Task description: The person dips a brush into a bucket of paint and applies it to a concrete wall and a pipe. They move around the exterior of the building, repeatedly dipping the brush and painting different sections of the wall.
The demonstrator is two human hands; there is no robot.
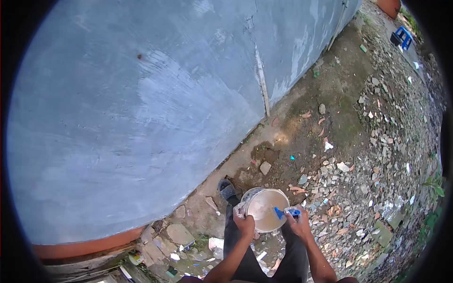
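A round white bucket (268,192) is held between my legs, with cloudy, pale brownish liquid (264,210) inside. My left hand (244,221) is closed on the bucket's left rim, its fingers smeared with something whitish. On the right side of the bucket, my right hand (298,221) grips a blue-handled brush (280,213). The brush's flared end reaches over the liquid; its tip is hard to make out. Both hands are close together, low in the view.
A grey-blue wall (118,118) with lighter streaks fills the left, a pale vertical strip (262,80) on it. My sandalled foot (227,189) stands near its base. Rubble (377,174) covers the ground at right. A blue stool (404,37) stands far off at upper right.
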